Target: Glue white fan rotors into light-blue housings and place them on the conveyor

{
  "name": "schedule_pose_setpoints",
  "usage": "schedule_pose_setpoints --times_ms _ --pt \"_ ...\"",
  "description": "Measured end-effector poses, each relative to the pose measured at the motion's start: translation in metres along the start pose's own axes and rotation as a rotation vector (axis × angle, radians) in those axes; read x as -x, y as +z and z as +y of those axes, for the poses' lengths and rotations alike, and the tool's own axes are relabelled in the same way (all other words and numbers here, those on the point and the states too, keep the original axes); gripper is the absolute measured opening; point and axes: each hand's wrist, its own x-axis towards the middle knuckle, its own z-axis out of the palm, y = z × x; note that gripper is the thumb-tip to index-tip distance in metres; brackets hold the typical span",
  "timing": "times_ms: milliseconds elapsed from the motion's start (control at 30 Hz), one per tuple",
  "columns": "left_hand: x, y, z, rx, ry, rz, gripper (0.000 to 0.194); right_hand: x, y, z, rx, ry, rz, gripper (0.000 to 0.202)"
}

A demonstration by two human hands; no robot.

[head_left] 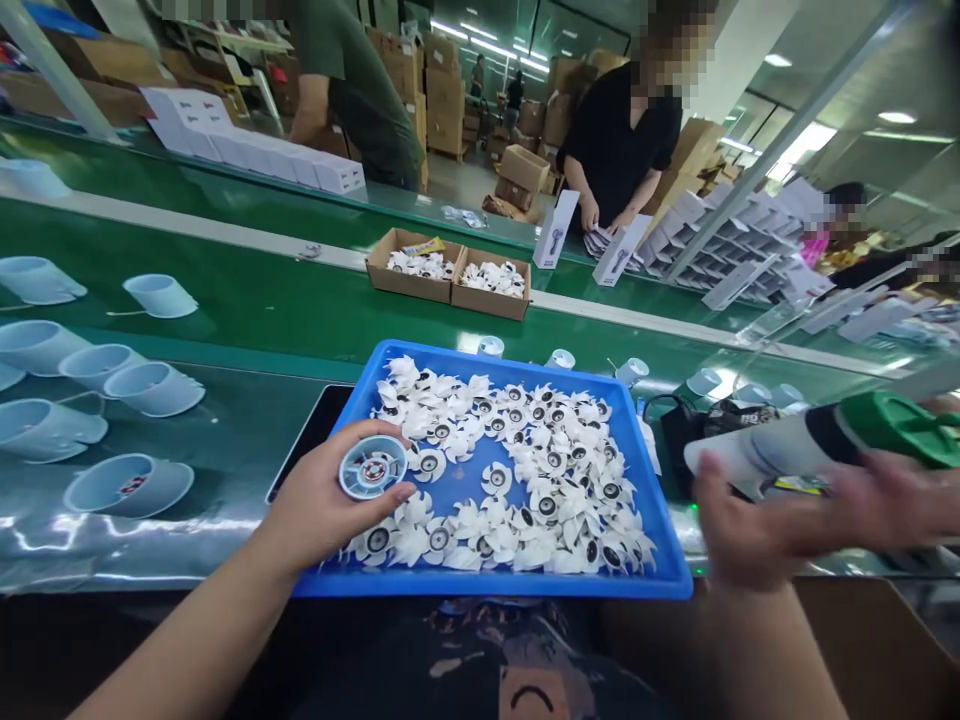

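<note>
The left hand [330, 490] grips a light blue round housing [373, 467] above the left edge of a blue tray [679, 560]; its thumb and fingers curl around the rim, pressing from opposite sides, and the open end with the coil inside faces the camera. The right hand [780, 520], motion-blurred, lies beyond the tray's right edge, its fingers extended and overlapping the view of a white bottle with a green lid [795, 445]; whether it touches the bottle cannot be told. White fan blades [555, 460] with dark hubs fill much of the tray. Further blue housings [129, 485] lie on the bench at left. Two cardboard boxes [491, 300] of white parts stand side by side beyond the tray.
</note>
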Motion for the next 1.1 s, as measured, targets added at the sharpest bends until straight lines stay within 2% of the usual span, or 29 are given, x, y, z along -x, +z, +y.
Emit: schedule_pose_setpoints --times_ms 33,67,100,133,167,200,300,433,567,733,833,933,1033,1100 --pt "-0.001 0.000 0.001 0.001 0.000 -0.008 0.050 -0.001 0.011 -0.015 0.022 -0.162 -0.122 0.070" --pt "-0.001 0.001 0.001 -0.002 -0.004 -0.015 0.051 -0.004 0.024 -0.028 0.048 -0.280 -0.422 0.044" --pt "-0.002 0.000 0.001 -0.008 -0.010 -0.025 0.052 -0.006 0.039 -0.039 0.106 -0.355 -0.768 0.031" --pt "-0.002 0.000 0.000 -0.011 -0.015 -0.037 0.052 -0.009 0.054 -0.046 0.124 -0.401 -0.934 0.027" --pt "-0.001 0.000 -0.001 -0.010 -0.016 -0.048 0.053 -0.012 0.068 -0.050 0.153 -0.431 -1.074 0.026" --pt "-0.001 -0.001 -0.003 -0.008 -0.014 -0.063 0.054 -0.014 0.080 -0.052 0.187 -0.449 -1.157 0.024" --pt "0.001 -0.002 -0.007 0.006 0.003 -0.124 0.054 -0.022 0.099 -0.050 0.318 -0.454 -1.268 0.016" --pt "0.000 -0.003 -0.003 0.058 -0.017 -0.159 0.051 -0.033 0.109 -0.055 0.452 -0.423 -1.371 0.017" --pt "0.001 -0.002 0.002 0.116 -0.053 -0.090 0.051 -0.031 0.120 -0.069 0.497 -0.304 -1.452 0.024" --pt "0.009 -0.010 0.003 0.131 0.023 0.014 0.056 -0.028 0.123 -0.076 0.369 -0.056 -1.408 0.021" --pt "0.003 -0.027 0.006 0.098 0.086 -0.013 0.055 -0.040 0.108 -0.077 0.086 0.148 -1.331 0.020" --pt "-0.017 -0.041 0.017 0.023 0.159 -0.099 0.057 -0.052 0.081 -0.085 -0.381 0.390 -1.259 0.037" --pt "-0.042 -0.043 0.034 -0.063 0.311 -0.198 0.061 -0.052 0.054 -0.106 -0.839 0.611 -1.155 0.052" --pt "-0.056 -0.038 0.047 -0.115 0.427 -0.244 0.062 -0.048 0.044 -0.123 -1.045 0.711 -1.065 0.051"
